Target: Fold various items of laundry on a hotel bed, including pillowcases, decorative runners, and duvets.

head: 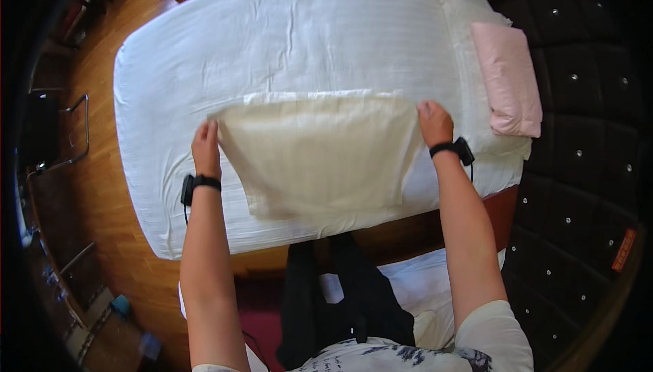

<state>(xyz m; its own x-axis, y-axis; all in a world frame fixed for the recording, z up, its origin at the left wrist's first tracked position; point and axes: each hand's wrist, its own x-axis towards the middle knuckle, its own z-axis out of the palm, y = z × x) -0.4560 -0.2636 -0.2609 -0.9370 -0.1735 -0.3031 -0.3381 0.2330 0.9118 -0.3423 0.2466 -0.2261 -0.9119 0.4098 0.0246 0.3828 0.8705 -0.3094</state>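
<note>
A cream-coloured cloth, perhaps a pillowcase (326,155), is spread between my two hands above a bed with a white sheet (285,40). Its upper left corner is pinched by my left hand (206,142), and my right hand (436,123) grips the upper right corner. The cloth's lower edge hangs towards me, near the bed's near side. Each wrist wears a black strap with a small black device and a cable.
A folded pink cloth item (507,78) lies on a pale pillow at the bed's right end. Beyond it stands a dark padded headboard (566,117). Wooden floor (102,168) and a metal-framed chair (84,127) are at the left. White bedding (423,280) lies behind my legs.
</note>
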